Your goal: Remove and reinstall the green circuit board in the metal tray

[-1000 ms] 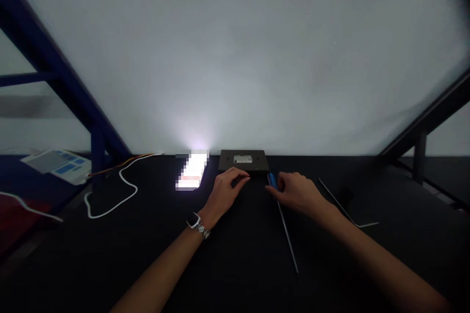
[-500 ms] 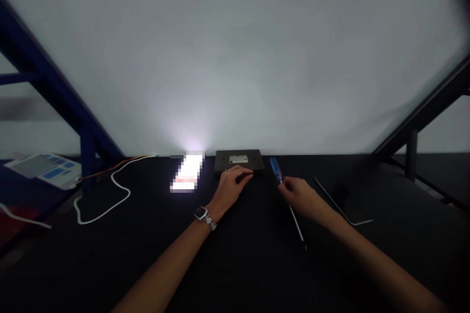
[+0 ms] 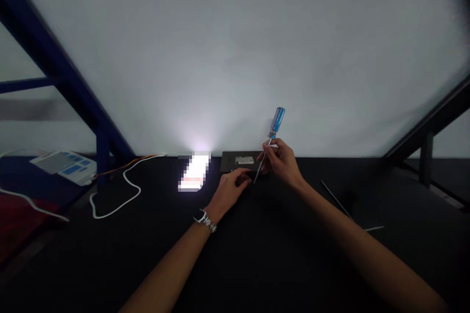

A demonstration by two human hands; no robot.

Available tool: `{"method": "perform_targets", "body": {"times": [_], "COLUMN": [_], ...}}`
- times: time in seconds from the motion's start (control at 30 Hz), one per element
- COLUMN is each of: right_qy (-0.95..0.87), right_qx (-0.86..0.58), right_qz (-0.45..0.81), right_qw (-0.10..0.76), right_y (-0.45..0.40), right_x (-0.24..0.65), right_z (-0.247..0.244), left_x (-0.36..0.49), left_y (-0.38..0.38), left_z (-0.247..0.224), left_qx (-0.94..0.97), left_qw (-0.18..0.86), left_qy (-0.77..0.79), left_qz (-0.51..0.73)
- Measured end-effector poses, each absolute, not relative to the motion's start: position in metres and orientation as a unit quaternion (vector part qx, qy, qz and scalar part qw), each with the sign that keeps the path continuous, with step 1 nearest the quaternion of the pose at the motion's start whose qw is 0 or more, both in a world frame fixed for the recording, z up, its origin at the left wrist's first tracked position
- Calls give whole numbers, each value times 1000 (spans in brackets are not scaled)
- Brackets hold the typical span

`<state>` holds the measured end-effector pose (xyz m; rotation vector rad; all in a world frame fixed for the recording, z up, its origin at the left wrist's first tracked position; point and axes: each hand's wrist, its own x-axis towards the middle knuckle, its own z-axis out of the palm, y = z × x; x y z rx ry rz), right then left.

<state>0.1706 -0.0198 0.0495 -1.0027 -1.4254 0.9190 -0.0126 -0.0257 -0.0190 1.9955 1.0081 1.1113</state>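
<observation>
Pointing inward, the right hand [image 3: 282, 160] holds a screwdriver [image 3: 277, 121] by its shaft.

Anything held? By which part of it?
Right hand holds the screwdriver by its metal shaft, just below the blue handle. Left hand: can't tell whether it grips anything.

Pretty dim overall tbh. Main glow's from the blown-out, pixelated white rectangular panel [image 3: 196, 171], washing up the plain pale grey wall [image 3: 235, 54]. The flat black counter [image 3: 257, 264] swallows most detail, the top right corner goes black, and the sides look kinda soft and stretched.
</observation>
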Motion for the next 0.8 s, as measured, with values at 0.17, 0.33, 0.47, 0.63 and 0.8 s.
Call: {"method": "perform_targets", "body": {"times": [0.17,0.33,0.47,0.63,0.8], "right_qy": [-605,-601,-612,-635,-655], "right_qx": [-438,-441,-442,-450,-453], "right_qz": [321,310,308,280,266], "right_qw": [582,590,579,562,544], "right_y": [-28,-28,-29,-34,-37], "right_x": [172,171,171,168,165], "right_z": [37,34,34,34,33], "left_x": [-15,-15,-15,-14,-12], "left_y": [-24,-25,-26,-26,-27], "left_z": [-22,-23,-21,-20,-18], "left_qx": [765,773,781,788,787], "left_qw": [320,315,298,280,262], "left_qy": [382,382,386,386,380], "left_qz": [407,397,391,389,409]}}
